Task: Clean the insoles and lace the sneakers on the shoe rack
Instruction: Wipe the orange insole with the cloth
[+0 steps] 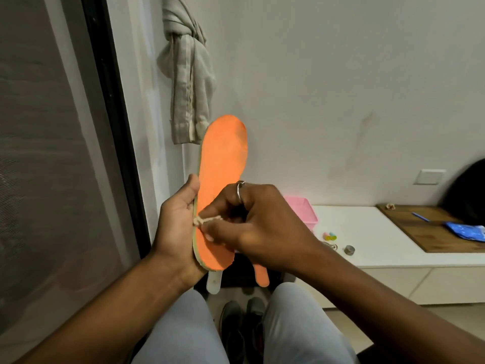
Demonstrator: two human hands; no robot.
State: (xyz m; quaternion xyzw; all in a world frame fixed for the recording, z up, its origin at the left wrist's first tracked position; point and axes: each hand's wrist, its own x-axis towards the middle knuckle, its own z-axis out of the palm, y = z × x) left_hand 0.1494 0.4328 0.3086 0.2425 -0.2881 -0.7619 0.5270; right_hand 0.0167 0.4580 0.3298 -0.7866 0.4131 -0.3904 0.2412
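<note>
A dark-framed glass door [52, 153] fills the left of the frame. Beside it, a grey cloth [187, 72] hangs knotted on the wall at upper centre.

At centre the left hand [175, 227] holds the orange insole [223, 164] upright, toe end up. Its grip is clamped along the insole's left edge, with the thumb on the orange face and the fingers behind. No brand or print shows on that face.

The right hand [252, 219], with a ring [239, 190] on one finger, has its grip pinched together on a small beige twist [207, 220], which it presses against the lower part of the insole. A white tab [214, 283] and an orange tab [262, 278] stick out below the hands; what they belong to cannot be told.

Grey sneakers [241, 324] stand on the floor between the person's knees at bottom centre.

To the right, a white table [367, 232] carries a pink basket [304, 211], some small coloured pieces [330, 235] and a round metal piece [349, 250]. Farther right on it lies a wooden board [430, 232] with a blue pen [420, 217] and a blue packet [467, 231], whose print is too small to read.
</note>
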